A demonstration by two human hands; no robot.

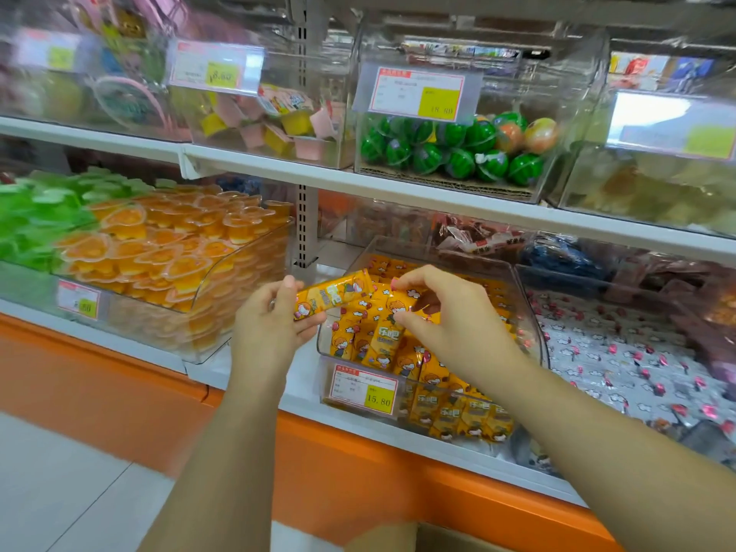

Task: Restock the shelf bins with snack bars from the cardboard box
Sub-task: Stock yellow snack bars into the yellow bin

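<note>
Snack bar (334, 293) (orange wrapper) gripped in left hand (271, 320), right hand (446, 312) pinching second bar (413, 301)

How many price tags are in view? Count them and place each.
6. Upper shelf, four: far-left blurred tag, pudding-cup bin tag, green-ball bin tag, far-right tag. Lower shelf, two: orange jelly bin tag, snack bar bin tag. Others may be hidden.

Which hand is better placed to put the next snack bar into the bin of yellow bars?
Probably the left hand: it grips a yellow snack bar right at the left rim of the clear bin. The right hand is over the bin, but seems to pinch another bar there.
</note>
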